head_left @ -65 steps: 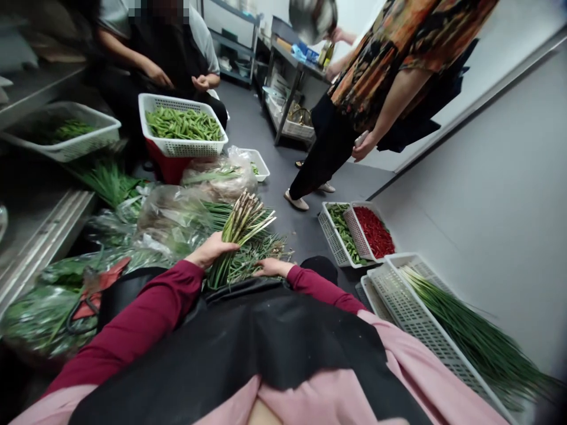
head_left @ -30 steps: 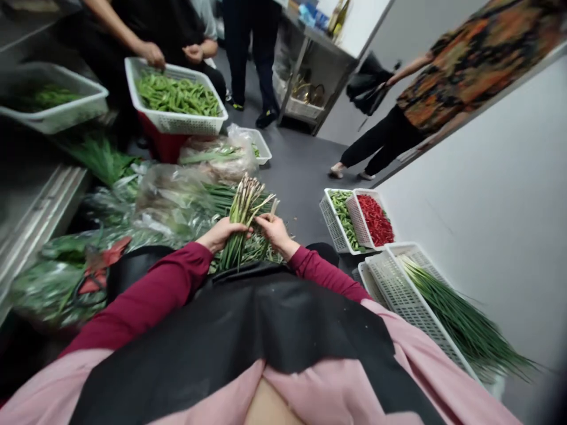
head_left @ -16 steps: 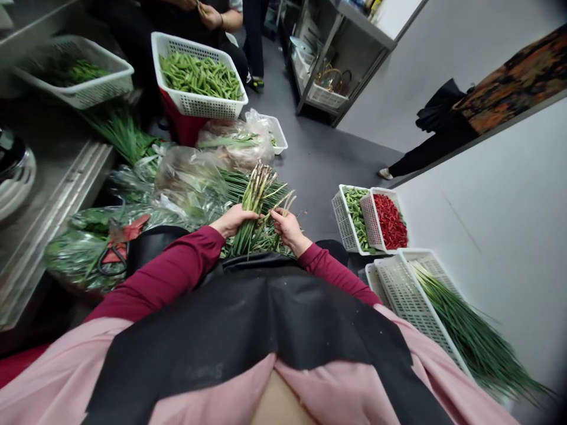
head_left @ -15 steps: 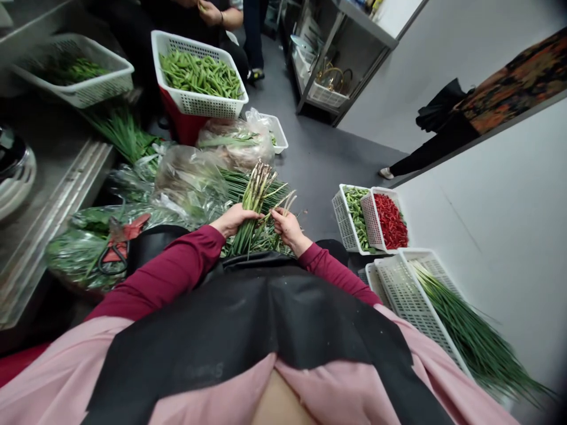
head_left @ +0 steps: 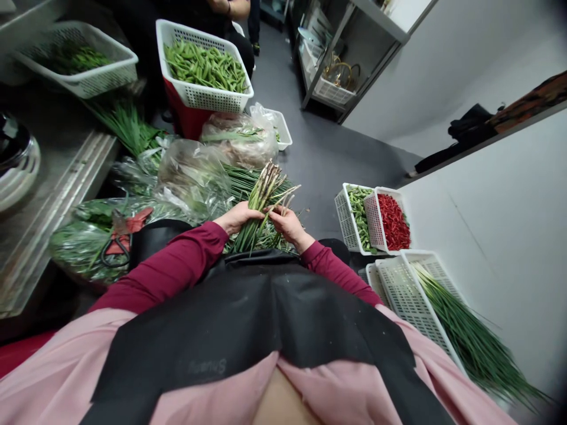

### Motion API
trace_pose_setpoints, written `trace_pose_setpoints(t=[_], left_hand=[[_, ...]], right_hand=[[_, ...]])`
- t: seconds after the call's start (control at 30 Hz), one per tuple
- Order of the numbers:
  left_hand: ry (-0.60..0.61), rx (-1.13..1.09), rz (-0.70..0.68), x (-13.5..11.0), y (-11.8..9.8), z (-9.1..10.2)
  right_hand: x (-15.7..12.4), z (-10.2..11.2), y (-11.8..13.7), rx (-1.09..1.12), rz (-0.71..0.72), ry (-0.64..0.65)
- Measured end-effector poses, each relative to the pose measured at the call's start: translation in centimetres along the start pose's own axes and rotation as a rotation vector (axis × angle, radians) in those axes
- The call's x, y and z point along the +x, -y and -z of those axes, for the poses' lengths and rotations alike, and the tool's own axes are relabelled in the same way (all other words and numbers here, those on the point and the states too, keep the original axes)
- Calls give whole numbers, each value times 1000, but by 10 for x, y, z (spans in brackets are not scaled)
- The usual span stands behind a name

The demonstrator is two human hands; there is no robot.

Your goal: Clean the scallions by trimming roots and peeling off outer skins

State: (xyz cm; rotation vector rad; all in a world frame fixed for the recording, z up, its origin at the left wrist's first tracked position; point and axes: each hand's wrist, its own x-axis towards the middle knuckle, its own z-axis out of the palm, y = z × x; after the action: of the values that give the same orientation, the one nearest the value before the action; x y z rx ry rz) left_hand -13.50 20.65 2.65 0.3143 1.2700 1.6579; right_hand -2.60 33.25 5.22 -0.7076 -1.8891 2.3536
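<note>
My left hand (head_left: 241, 217) is closed round a bunch of green onions (head_left: 262, 192), whose dirty root ends point away from me. Close beside it, my right hand (head_left: 287, 225) pinches a few thin pale stalks (head_left: 289, 193) at the right edge of the bunch. The fingertips of both hands nearly meet. Beneath them lies a heap of long green onions (head_left: 239, 180) with loose trimmings, partly hidden by my hands and black apron (head_left: 266, 307).
Plastic bags of greens (head_left: 192, 174) and black-handled scissors (head_left: 117, 245) lie left. Ahead stands a white basket of green peppers (head_left: 250, 97). At right are a basket of red chillies (head_left: 375, 221) and one with long green onions (head_left: 401, 289). A co-worker's arm (head_left: 239, 8) shows at the top.
My right hand has drawn slightly nearer the bunch, with the pale stalks lower and more tilted. The view has shifted a little. The person beyond the wall at right has moved mostly out of sight.
</note>
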Motion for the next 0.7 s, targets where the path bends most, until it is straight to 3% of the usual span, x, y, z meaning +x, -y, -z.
trace_pose_setpoints(t=[0.13,0.23,0.37,0.53,0.7], left_hand=[[-52,31,-84,1,-2,0],[-92,89,-138,0,-4,-1],[-27,124,-138,-3,-2,-6],[-44,129,-133,-3,3,-10],[-36,183,-112,-2,2,-4]], right_hand=[[5,6,-3,-206,145,-165],[9,9,-7,-243,149,-258],[10,7,-11,-262,162,-314],[10,4,-15,-375,181,-281],[5,8,-11,-541,235,-163]])
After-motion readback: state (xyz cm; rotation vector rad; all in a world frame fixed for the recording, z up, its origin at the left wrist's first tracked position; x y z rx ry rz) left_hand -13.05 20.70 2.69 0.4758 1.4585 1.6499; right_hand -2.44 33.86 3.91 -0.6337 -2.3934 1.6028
